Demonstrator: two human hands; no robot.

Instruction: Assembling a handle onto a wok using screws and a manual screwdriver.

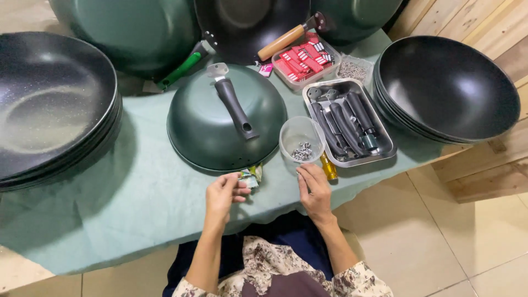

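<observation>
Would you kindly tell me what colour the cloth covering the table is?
The table cloth is a pale sage green, seen best in the head view.

On the green-clothed surface, the left hand pinches a small crumpled wrapper just below an upturned green wok (its black handle on top). The right hand rests beside a yellow-handled tool, near a clear cup of small metal parts and a steel tray of dark handles.

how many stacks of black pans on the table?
2: one stack of black pans at the left edge, another stack at the right edge. Pans further back may be cut off.
</observation>
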